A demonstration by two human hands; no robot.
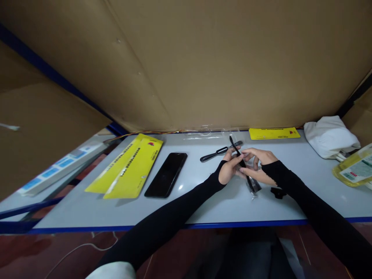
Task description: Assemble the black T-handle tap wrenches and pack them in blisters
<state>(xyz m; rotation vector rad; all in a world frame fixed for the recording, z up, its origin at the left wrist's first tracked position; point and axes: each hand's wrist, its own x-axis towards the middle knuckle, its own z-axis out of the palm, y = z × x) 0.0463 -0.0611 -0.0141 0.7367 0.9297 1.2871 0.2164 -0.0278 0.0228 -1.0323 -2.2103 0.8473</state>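
Both my hands meet over the middle of the white table (pixel 203 209). My left hand (pixel 229 170) and my right hand (pixel 257 166) are closed on a long thin black strip-like tool (pixel 244 170) that runs from above my fingers down to a clear-tipped end near the table. A second black tool with a loop handle (pixel 217 152) lies just beyond my left hand. A small black part (pixel 278 192) rests on the table below my right wrist. Both arms wear black sleeves.
A black phone (pixel 166 174) lies left of my hands, with yellow packaging cards (pixel 130 168) further left. Another yellow card (pixel 273 133) and clear plastic lie at the back. A white cloth bag (pixel 329 136) and yellow packets (pixel 356 168) sit at the right. Cardboard walls rise behind.
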